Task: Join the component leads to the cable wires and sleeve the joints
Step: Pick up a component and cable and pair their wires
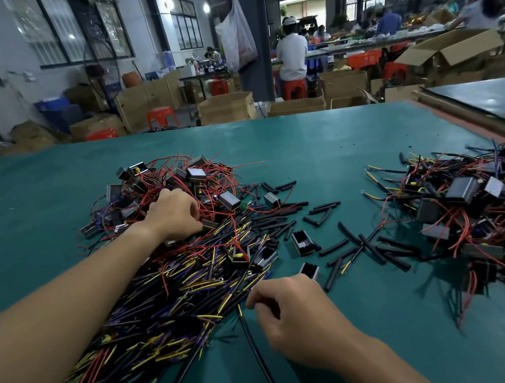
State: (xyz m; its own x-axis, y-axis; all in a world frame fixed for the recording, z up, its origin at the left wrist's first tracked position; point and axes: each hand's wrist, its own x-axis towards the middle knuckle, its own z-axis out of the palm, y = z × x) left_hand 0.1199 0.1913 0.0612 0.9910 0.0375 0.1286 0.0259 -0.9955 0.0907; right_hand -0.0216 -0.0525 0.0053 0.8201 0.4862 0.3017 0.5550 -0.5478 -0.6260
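While I fish for a part, my other hand holds a cable ready.
My left hand [174,216] reaches into the heap of components [179,181] with red leads, fingers curled among them; whether they grip one I cannot tell. Nearer me lies the cable pile [162,299]. At its edge my right hand [296,311] pinches one black cable [255,348] near its end, likely for joining. Loose sleeves [367,247] lie within reach on the surface [333,135]; another heap [477,203] sits far right.

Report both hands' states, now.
Left hand: fingers curled in the component pile; grip cannot be told.
Right hand: pinches the black cable near its end.
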